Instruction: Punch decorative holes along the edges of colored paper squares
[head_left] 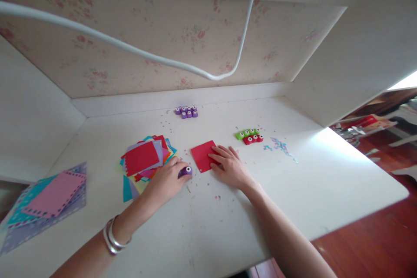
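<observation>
A purple punch point(186, 170) with a white and black top is held between the thumb and fingers of my left hand point(169, 178), just left of a red paper sheet point(202, 155). My right hand point(230, 167) lies with fingers spread over the right part of that sheet, pressing it flat on the white table. Beside my left hand is a loose pile of coloured paper with a red sheet point(141, 158) on top. Small punched bits lie around the red sheet.
Purple punches point(189, 113) stand near the back edge. Green punches point(247, 133) and red punches point(253, 139) sit at right, by scattered paper bits point(282, 147). Punched pink paper point(54, 193) tops another pile at far left. A white cable point(143, 50) hangs above.
</observation>
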A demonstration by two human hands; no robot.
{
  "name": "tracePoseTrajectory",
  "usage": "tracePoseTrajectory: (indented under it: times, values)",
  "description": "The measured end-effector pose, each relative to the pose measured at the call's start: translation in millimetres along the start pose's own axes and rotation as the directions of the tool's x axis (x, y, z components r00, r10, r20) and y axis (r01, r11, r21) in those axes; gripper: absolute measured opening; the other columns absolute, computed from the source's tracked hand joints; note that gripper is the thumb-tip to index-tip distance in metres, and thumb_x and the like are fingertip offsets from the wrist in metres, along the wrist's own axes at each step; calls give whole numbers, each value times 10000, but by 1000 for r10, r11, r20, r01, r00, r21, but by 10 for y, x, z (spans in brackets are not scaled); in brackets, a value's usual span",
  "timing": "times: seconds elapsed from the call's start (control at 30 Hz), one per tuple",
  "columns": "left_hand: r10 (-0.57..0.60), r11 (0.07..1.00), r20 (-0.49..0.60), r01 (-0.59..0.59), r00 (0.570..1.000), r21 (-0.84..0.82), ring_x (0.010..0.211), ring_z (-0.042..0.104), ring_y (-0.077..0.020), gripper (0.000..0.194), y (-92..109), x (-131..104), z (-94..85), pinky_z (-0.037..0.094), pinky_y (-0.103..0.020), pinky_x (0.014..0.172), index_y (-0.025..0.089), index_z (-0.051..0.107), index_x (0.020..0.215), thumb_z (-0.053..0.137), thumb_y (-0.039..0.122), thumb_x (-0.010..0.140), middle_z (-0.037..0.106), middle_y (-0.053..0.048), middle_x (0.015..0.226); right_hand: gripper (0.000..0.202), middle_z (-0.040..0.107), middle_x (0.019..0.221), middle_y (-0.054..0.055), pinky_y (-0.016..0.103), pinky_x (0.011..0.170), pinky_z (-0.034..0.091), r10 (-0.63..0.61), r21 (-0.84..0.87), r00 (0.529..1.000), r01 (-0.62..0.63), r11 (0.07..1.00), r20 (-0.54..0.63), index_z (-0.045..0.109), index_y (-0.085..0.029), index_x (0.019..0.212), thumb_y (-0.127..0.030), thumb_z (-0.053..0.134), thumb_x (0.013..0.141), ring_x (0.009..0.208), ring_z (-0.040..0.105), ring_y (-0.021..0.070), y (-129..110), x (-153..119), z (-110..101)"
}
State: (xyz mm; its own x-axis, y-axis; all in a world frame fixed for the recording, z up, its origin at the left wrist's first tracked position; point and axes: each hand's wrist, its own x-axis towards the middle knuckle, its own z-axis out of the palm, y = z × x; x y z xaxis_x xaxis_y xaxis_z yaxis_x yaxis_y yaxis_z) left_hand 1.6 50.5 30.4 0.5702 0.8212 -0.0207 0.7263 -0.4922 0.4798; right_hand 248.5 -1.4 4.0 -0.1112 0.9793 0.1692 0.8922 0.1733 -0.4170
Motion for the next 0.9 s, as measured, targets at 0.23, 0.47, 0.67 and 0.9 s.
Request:
tracePoseTrajectory:
  times: [0.23,0.47,0.67,0.9]
  values:
    - [186,982,-93,-182,978,56,901,645,-181,276,230,562,-278,474,-271,844,274,636,1171,553,354,921,633,-33,1031,349,554,1396,25,543,1141,202,-18,9,1000,18,1000,-12,652,-307,1215,-268,557,882,1330,416,268,-34,5,-23]
    - [371,879,171,-405,913,251,924,644,-207,249,693,1605,-67,468,-293,811,278,658,1126,516,346,933,625,-48,1058,333,572,1376,21,526,1125,214,-14,11,1000,14,1000,-27,661,-311,1201,-296,568,881,1302,438,269,-14,21,-27]
    - [439,831,242,-493,865,258,953,642,-210,298,907,2174,208,455,-289,806,313,640,1195,526,286,920,588,-55,1131,318,570,1378,-7,511,1122,214,-4,12,999,5,1000,-36,660,-334,1188,-328,578,881,1303,439,264,16,33,-25]
    - [490,796,280,-554,826,242,965,638,-216,303,1014,2375,389,449,-290,791,319,639,1197,471,274,949,603,-58,1108,311,578,1368,-14,494,1116,227,-3,-6,1000,3,1000,-30,661,-344,1182,-352,575,883,1297,443,263,15,43,-45]
